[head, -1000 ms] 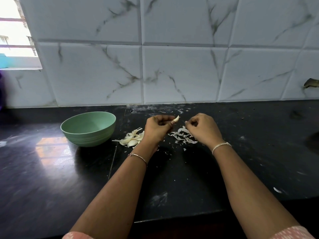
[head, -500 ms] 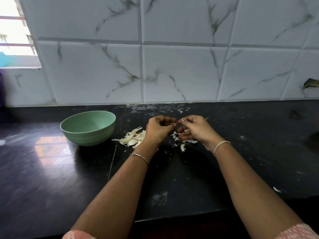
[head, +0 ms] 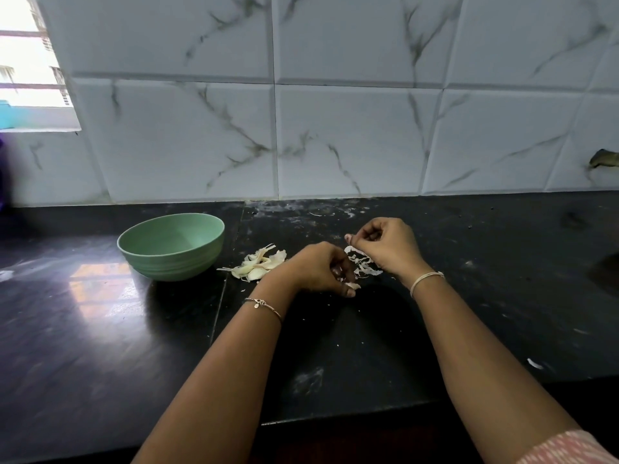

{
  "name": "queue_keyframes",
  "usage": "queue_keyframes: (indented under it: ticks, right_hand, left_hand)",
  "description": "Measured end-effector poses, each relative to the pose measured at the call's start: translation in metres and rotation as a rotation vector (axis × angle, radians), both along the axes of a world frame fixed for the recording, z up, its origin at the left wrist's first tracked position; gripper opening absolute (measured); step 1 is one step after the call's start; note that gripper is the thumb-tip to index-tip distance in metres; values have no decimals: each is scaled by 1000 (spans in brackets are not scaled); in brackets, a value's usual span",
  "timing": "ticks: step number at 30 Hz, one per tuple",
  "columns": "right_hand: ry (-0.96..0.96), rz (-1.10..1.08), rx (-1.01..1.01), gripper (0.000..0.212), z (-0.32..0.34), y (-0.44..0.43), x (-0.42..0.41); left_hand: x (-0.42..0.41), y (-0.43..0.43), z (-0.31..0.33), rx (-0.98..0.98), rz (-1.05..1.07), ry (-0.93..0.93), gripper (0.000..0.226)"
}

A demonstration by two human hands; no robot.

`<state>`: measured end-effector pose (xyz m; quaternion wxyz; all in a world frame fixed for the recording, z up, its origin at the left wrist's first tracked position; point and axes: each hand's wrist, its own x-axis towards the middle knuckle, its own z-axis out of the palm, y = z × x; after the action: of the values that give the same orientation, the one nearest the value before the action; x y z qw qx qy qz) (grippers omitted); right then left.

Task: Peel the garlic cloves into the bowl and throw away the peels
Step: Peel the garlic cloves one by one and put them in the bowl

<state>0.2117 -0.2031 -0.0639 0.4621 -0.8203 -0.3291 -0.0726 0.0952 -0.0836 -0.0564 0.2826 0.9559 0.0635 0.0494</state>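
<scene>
A green bowl point(head: 170, 246) stands on the black counter point(head: 100, 329), left of my hands. Beside it lies a small heap of unpeeled garlic cloves point(head: 258, 266). My left hand point(head: 315, 269) is curled low over the counter and holds a garlic clove point(head: 352, 285) at its fingertips. My right hand point(head: 388, 246) is raised a little behind it, its fingers pinched together on a thin strip of peel point(head: 350, 241). Between and under the two hands lies a scatter of white peels point(head: 363, 264).
A white marble-tiled wall point(head: 335, 128) rises right behind the counter. A window point(head: 30, 78) opens at the far left. Small peel scraps point(head: 535, 364) lie near the counter's front edge at the right. The counter's front edge point(head: 368, 413) runs below my forearms.
The hands were together on the clove; now the left has dropped toward the counter with the clove and the right has pulled up and away with a piece of peel.
</scene>
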Motion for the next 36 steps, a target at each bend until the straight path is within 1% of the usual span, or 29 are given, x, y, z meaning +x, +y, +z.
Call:
queue_keyframes:
  ticks: [2, 4, 6, 8, 10, 11, 12, 14, 16, 17, 21, 24, 26, 30, 33, 36]
  right_hand:
    - [24, 11, 3, 19, 0, 1, 1]
    - [109, 63, 44, 16, 1, 1, 1]
    - [234, 163, 108, 13, 4, -1, -3]
    - [360, 295, 167, 15, 7, -3, -8]
    - [440, 380, 225, 18, 9, -3, -10]
    - [465, 399, 263, 18, 10, -4, -10]
    - [474, 411, 302, 15, 11, -4, -11]
    - [410, 420, 332, 12, 11, -5, -12]
    - [298, 393, 303, 14, 9, -4, -14]
    - [248, 367, 286, 14, 8, -2, -15]
    - [107, 245, 249, 14, 4, 3, -11]
    - [5, 147, 219, 16, 2, 5, -8]
    - [-49, 85, 207, 13, 2, 5, -6]
    - [-92, 66, 159, 2, 2, 6, -8]
    - [-128, 50, 139, 4, 3, 5, -10]
    - [-137, 37, 141, 2, 5, 4, -11]
  left_hand:
    - [1, 0, -3, -2, 2, 1, 21]
    - [2, 3, -4, -61, 19, -29, 16]
    - [4, 6, -5, -185, 61, -107, 14]
    - [7, 10, -5, -302, 132, -211, 11]
    - [8, 11, -4, -432, 203, -308, 6]
    - [8, 11, -4, -534, 234, -353, 5]
    - [7, 9, -3, -654, 262, -390, 7]
    - [6, 6, -3, -869, 305, -427, 11]
    - [7, 2, -4, -995, 318, -433, 14]
    - [8, 1, -4, -1024, 319, -432, 15]
    - [9, -1, -4, -1035, 320, -443, 16]
    - [7, -2, -3, -1028, 284, -435, 11]
    - [6, -3, -3, -1027, 270, -436, 7]
    - [7, -2, -3, -1008, 288, -455, 5]
    - [7, -2, -4, -983, 296, -473, 9]
    - [7, -4, -4, -962, 279, -471, 4]
